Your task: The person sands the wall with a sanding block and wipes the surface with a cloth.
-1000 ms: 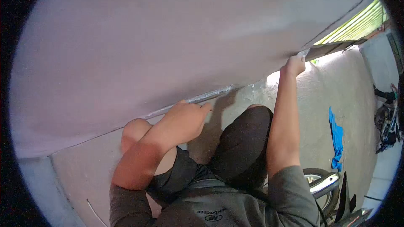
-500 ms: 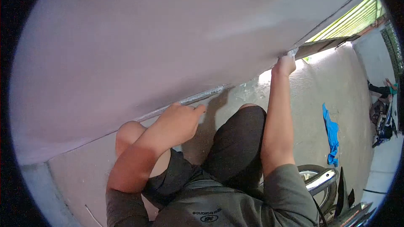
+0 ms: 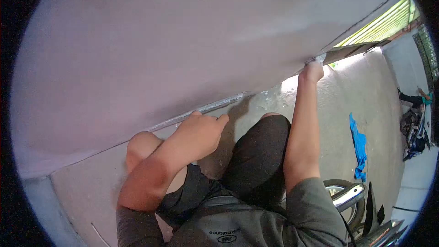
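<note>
My left hand (image 3: 200,131) rests at the base of the large pale wall (image 3: 151,55), beside a shiny silvery strip (image 3: 222,104) along the wall's foot. Its fingers are curled, with one digit pointing right; what they hold, if anything, is hidden. Farther right, my right hand (image 3: 313,70) is closed around a whitish, crumpled-looking thing (image 3: 320,58) at the wall's end corner. That arm is stretched forward. My knees are bent on both sides of my left hand.
A blue cloth (image 3: 359,148) lies on the grey floor (image 3: 336,123) to the right. Behind it at the lower right is a motorbike wheel (image 3: 344,201) with a silver cover. Another motorbike (image 3: 415,130) and part of a person stand at the far right, near a bright slatted opening (image 3: 379,25).
The view has shifted slightly, so floor objects appear farther left. Both hands stay near the wall's foot, with little movement. More of the person at the far right shows.
</note>
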The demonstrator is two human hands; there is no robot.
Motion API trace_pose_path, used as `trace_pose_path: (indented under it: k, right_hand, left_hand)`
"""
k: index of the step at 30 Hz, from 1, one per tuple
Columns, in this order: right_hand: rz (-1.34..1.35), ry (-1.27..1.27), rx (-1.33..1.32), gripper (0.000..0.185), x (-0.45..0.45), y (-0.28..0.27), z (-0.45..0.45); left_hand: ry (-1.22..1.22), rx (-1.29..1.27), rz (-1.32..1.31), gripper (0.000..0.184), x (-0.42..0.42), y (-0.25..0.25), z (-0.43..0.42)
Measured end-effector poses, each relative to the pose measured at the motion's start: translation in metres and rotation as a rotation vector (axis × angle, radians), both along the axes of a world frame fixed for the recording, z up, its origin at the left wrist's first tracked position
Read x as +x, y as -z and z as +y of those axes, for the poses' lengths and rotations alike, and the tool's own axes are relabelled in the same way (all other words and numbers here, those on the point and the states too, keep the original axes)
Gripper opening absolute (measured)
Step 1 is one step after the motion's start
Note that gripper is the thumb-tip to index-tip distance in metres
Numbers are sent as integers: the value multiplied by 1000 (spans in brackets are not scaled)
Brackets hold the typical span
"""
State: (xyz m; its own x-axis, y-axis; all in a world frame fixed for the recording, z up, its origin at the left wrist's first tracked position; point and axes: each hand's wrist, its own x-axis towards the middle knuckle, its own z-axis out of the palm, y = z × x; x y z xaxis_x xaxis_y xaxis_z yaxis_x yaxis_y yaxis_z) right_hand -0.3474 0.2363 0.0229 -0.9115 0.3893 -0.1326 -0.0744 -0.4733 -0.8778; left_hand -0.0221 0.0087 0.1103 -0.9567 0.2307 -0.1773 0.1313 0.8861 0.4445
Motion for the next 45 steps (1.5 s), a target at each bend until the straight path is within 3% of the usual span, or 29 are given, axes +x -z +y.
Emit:
trace_pose_path:
  k: [3, 5, 9, 10, 15, 19, 21, 24, 25, 27, 29, 31, 37, 39, 40, 43, 45]
  right_hand:
    - [-37, 13, -54, 38, 6, 2, 2]
    - [89, -84, -163, 33, 22, -10, -8]
    - [-130, -2, -40, 33, 12, 4, 0]
    - [-61, -48, -134, 31, 19, 12, -3]
    - [-118, 10, -34, 29, 24, 4, -6]
    - [-120, -70, -146, 30, 16, 12, -5]
    - [-164, -5, -5, 32, 15, 11, -6]
    - [-217, 10, -92, 33, -21, 57, 15]
    - [-218, 8, -91, 33, -13, 38, 14]
    - [25, -229, -143, 32, 4, 0, 17]
    - [38, -238, -189, 31, 8, 8, 13]
    - [-290, -64, -178, 33, -7, 44, 12]
    - [-81, -146, -188, 32, -8, 44, 17]
    - [-437, -60, -87, 31, -10, 53, 10]
    - [-292, -90, -233, 28, -12, 52, 8]
    - [-157, -128, -265, 26, 2, 17, 13]
    - [-315, -50, -213, 24, -20, 64, 15]
  left_hand:
    - [-11, -14, -30, 28, -4, -4, 1]
    - [15, 34, 20, 27, -2, -1, 0]
    - [23, -18, -31, 29, -6, -2, 2]
    - [24, -31, -38, 29, -6, -3, 3]
    - [52, -46, -56, 30, -4, -4, 4]
    - [43, -39, -72, 32, -6, -8, 4]
    - [52, -33, -93, 33, -5, -7, 4]
    - [77, -9, 80, 22, -3, 2, 4]
    - [64, 0, 82, 22, -2, 3, 4]
    - [53, 1, 70, 22, -1, 3, 3]
    - [20, 4, 38, 21, -1, -1, 3]
    - [51, 4, 78, 21, -3, 2, 1]
    - [40, 0, 30, 22, -3, 3, 4]
    - [54, 1, 48, 23, -5, -1, 6]
    - [54, 14, 61, 24, -6, -1, 5]
    - [32, 17, 51, 26, -6, 4, 3]
    - [47, 0, 35, 28, -6, -2, 6]
